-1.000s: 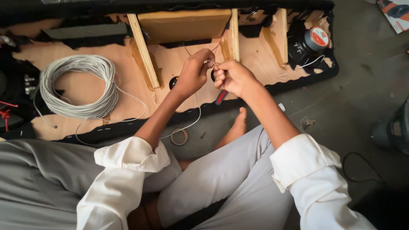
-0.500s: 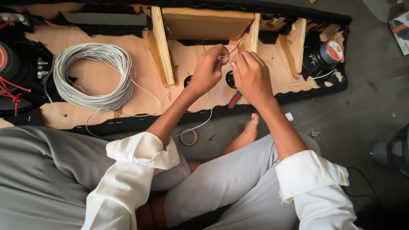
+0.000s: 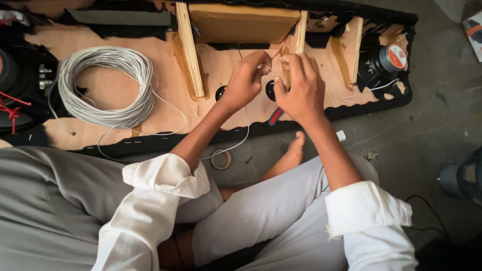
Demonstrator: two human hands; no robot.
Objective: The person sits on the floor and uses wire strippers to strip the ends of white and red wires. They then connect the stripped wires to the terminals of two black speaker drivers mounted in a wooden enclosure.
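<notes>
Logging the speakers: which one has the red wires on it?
The large black speaker at the board's far left edge; red wires cross it. The smaller right-hand speaker has a white lead instead.

Grey concrete floor (image 3: 432, 115), kinda dusty. Had a big plywood board (image 3: 165, 120) with black edging lying flat on it, plus a small tape ring (image 3: 221, 159) and a little white scrap (image 3: 341, 135) just beside the board's edge.

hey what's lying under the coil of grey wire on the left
The coil of grey wire rests on the wooden board, whose bare surface shows through its open centre. Loose strands trail off it toward the left hand. Whatever sits directly beneath the windings is covered.
</notes>
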